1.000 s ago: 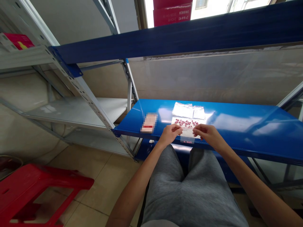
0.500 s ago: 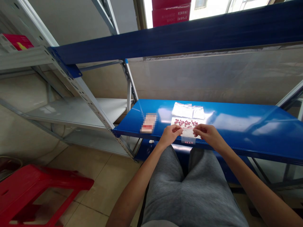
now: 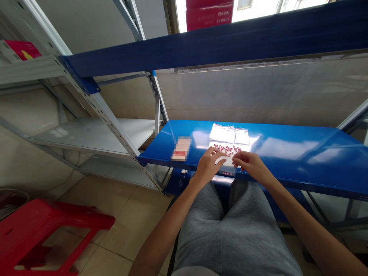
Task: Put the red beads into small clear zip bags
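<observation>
My left hand [image 3: 207,165] and my right hand [image 3: 249,163] both pinch a small clear plastic bag [image 3: 226,161] at the front edge of the blue shelf [image 3: 301,153]. The bag hangs between the two hands, over the shelf's edge. Just behind it, small red beads [image 3: 228,148] lie spread on the shelf. Further back lies a pile of empty clear bags [image 3: 228,134]. Both hands have their fingers closed on the bag's upper edge.
A blurred red-and-white item [image 3: 181,149] lies on the blue shelf to the left. A grey metal rack [image 3: 94,134] stands on the left, a red plastic stool [image 3: 43,234] on the floor. A blue beam [image 3: 230,38] spans overhead. My grey-trousered legs [image 3: 230,230] are below.
My left hand has shifted slightly right and up along the bag's edge, and the bag has risen a little between the hands.
</observation>
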Motion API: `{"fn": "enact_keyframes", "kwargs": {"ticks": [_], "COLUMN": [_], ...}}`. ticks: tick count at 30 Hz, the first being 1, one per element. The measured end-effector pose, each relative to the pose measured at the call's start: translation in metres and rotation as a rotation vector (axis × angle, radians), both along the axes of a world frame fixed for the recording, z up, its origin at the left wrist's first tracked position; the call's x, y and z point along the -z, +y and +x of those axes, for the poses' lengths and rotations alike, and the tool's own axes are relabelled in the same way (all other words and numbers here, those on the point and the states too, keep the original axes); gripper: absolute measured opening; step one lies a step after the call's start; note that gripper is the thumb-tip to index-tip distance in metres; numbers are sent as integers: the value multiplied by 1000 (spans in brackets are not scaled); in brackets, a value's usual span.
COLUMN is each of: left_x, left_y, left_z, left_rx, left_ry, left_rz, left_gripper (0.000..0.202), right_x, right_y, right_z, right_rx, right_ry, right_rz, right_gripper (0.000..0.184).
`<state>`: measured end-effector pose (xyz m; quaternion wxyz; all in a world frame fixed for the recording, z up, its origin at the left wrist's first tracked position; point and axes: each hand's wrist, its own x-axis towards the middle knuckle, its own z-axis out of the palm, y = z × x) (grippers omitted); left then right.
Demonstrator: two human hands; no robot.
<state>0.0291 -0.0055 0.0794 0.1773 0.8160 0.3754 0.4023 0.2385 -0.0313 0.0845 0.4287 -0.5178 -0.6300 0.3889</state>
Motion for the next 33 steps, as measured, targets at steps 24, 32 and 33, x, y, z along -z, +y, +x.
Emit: {"fn": "enact_keyframes", "kwargs": {"ticks": [24,32,33], "left_x": [-3,-3,-2], "left_y": [13,14,15], "left_z": [-17,-18,-18], "left_rx": [92,101,103], "left_ry": [200,350,368], "left_rz": [51,102,116], "left_gripper": [20,21,21], "right_x": [29,31,31], "right_y": [52,54,54], "right_z": [-11,-20,-21], "right_rx": [25,28,27], "right_ry": [-762,-867,-873], "right_rz": [347,307,303], "right_gripper": [17,21,22]}}
